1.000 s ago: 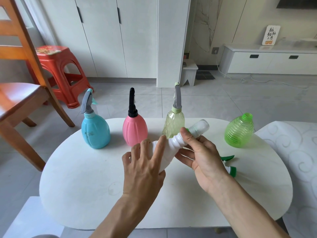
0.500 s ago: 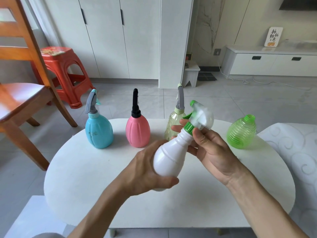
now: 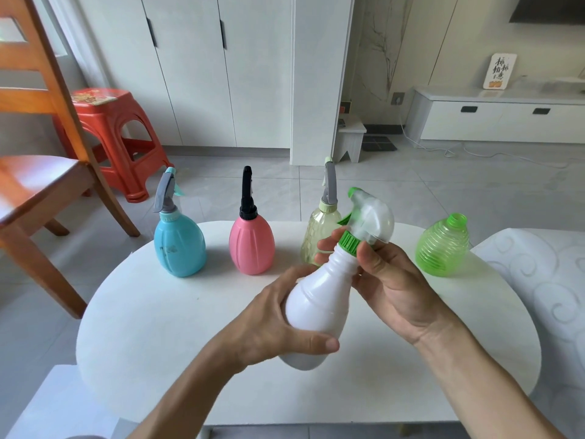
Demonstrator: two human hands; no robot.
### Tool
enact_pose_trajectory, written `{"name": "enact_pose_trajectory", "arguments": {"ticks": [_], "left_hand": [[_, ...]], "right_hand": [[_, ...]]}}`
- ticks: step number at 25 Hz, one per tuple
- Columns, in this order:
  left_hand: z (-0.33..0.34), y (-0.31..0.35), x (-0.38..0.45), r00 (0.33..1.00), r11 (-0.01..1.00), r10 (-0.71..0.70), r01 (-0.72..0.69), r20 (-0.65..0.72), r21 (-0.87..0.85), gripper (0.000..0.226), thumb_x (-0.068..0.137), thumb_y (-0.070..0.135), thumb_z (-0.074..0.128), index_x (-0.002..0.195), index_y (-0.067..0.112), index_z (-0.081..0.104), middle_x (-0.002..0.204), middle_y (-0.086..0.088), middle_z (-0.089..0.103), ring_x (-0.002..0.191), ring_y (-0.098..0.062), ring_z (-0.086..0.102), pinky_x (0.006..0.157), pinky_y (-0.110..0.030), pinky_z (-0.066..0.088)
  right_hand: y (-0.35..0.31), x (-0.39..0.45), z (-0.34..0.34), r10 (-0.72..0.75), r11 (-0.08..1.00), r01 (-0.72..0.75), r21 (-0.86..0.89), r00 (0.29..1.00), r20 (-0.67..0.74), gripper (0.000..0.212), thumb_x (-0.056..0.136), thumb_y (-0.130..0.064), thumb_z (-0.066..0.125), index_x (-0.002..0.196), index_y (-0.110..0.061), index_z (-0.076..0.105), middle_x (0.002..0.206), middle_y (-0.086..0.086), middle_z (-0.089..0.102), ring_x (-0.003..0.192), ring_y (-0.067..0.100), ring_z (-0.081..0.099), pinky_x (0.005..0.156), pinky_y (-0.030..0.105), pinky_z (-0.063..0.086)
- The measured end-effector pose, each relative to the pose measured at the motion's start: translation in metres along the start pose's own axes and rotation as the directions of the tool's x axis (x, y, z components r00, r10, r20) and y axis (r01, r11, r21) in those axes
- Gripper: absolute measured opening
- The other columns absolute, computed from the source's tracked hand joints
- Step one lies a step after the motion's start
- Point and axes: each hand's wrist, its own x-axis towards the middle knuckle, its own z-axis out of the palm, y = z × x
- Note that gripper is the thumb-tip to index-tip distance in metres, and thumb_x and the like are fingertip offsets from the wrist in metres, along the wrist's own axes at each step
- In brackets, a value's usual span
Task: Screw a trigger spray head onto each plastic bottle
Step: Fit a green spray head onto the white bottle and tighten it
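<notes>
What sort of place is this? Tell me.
Probably a home living room: a low TV cabinet by the wall, white cupboards, a wooden chair and a red stool on tiled floor.

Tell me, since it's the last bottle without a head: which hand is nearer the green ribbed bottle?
Right. The right hand sits just left of the green ribbed bottle; the left hand is farther left.

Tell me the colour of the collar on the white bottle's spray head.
Green, ribbed collar, clearest in the head view.
</notes>
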Motion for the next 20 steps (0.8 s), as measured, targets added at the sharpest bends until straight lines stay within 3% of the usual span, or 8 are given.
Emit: {"name": "enact_pose_trajectory", "arguments": {"ticks": [4, 9, 16, 20], "left_hand": [[0.007, 0.000, 0.000, 0.999, 1.000, 0.004, -0.004, -0.043, 0.014, 0.065, 0.053, 0.040, 0.086, 0.113, 0.038, 0.063, 0.100, 0.006, 0.073, 0.087, -0.010, 0.071, 0.076, -0.032, 0.062], [0.002, -0.002, -0.001, 1.000, 0.999, -0.007, 0.006, -0.027, -0.053, 0.066, 0.052, 0.036, 0.085, 0.115, 0.033, 0.065, 0.104, -0.001, 0.072, 0.096, -0.022, 0.070, 0.081, -0.041, 0.062], [0.010, -0.002, -0.001, 0.996, 0.998, 0.019, -0.025, -0.093, -0.060, 0.068, 0.052, 0.035, 0.085, 0.118, 0.034, 0.065, 0.101, 0.002, 0.073, 0.090, -0.017, 0.071, 0.077, -0.035, 0.062], [0.016, 0.000, 0.000, 0.991, 0.999, 0.038, -0.042, -0.132, -0.028, 0.064, 0.051, 0.036, 0.085, 0.113, 0.033, 0.065, 0.097, 0.003, 0.073, 0.086, -0.016, 0.071, 0.074, -0.034, 0.062]], "right_hand": [[0.002, 0.000, 0.004, 0.051, 0.999, -0.050, -0.020, 0.999, 0.018, 0.053, 0.078, -0.044, 0.076, 0.121, -0.013, 0.070, 0.121, 0.013, 0.071, 0.106, 0.031, 0.068, 0.093, 0.038, 0.053], [0.001, -0.002, 0.012, 0.003, 0.990, -0.014, -0.141, 0.997, -0.080, 0.054, 0.073, -0.048, 0.078, 0.110, -0.009, 0.072, 0.104, 0.012, 0.073, 0.099, 0.027, 0.070, 0.087, 0.034, 0.054], [-0.002, -0.006, 0.018, -0.041, 0.969, 0.000, -0.247, 0.986, -0.162, 0.050, 0.068, -0.054, 0.080, 0.096, -0.014, 0.078, 0.095, 0.007, 0.075, 0.092, 0.017, 0.071, 0.083, 0.026, 0.053], [-0.002, -0.007, 0.018, -0.063, 0.956, -0.004, -0.293, 0.974, -0.218, 0.033, 0.080, -0.038, 0.070, 0.094, -0.008, 0.077, 0.098, 0.019, 0.076, 0.093, 0.020, 0.071, 0.089, 0.032, 0.053]]}}
